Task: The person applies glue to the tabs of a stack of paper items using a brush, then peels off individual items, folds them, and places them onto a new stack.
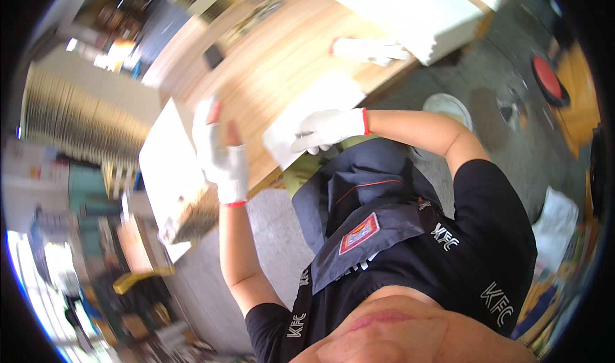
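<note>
My left hand [221, 151] wears a white knit glove with a red cuff, its thumb and a fingertip bare. Its fingers are apart over the left side of a wood-grain table [283, 60], beside a bright white panel [166, 166]. My right hand [329, 128], in a similar glove, has bent fingers at the near edge of a white sheet or board [317, 99] lying on the table; whether it grips the sheet is unclear. Farther back, a pair of white gloves [367, 50] lies near the table's right edge. A small dark block [214, 56] sits farther left.
White panels are stacked [408, 12] at the upper right. Another stack of thin panels [86, 118] stands at the left. On the floor to the right are a round white tub [447, 108] and a red-topped round stool [547, 77]. A yellow bar [141, 279] is at lower left.
</note>
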Demonstrator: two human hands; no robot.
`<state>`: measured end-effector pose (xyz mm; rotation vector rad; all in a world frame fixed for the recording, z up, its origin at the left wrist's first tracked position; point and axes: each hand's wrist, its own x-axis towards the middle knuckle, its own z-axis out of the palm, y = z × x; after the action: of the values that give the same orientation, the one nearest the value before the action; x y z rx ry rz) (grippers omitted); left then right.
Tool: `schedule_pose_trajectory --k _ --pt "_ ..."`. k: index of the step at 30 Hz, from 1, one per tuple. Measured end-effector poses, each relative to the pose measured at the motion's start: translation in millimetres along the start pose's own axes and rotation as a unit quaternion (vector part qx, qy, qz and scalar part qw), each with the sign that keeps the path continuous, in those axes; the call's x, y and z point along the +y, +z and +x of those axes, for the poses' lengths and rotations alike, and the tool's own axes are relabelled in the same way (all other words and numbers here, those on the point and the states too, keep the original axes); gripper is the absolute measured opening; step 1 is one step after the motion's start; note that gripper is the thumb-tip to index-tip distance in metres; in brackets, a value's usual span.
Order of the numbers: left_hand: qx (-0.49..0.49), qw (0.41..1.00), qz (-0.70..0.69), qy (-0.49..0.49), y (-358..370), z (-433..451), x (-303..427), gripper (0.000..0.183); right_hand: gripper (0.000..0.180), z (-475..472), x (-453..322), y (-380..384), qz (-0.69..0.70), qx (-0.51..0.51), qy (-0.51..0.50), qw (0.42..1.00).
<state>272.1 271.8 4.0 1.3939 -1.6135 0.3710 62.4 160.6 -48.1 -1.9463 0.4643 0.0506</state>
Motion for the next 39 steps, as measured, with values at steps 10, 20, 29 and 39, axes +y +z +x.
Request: schedule_pose_trajectory --k 10,20,29,39 --pt "-0.374 0.611 -0.528 -0.456 270 81 159 0.048 0.051 -122 75 -11 0.060 0.136 0.040 0.988" --pt "-0.370 0.374 -0.599 -0.604 333 109 167 0.028 0.046 -182 109 -15 0.120 0.181 0.054 0.975" --pt "-0.268 0.450 -0.565 -0.637 341 117 180 0.014 0.040 -228 131 -38 0.119 0.312 0.016 0.943" --pt "-0.251 0.546 -0.548 -0.583 343 140 195 0.035 0.038 -247 159 -114 -0.365 0.627 -0.117 0.678"
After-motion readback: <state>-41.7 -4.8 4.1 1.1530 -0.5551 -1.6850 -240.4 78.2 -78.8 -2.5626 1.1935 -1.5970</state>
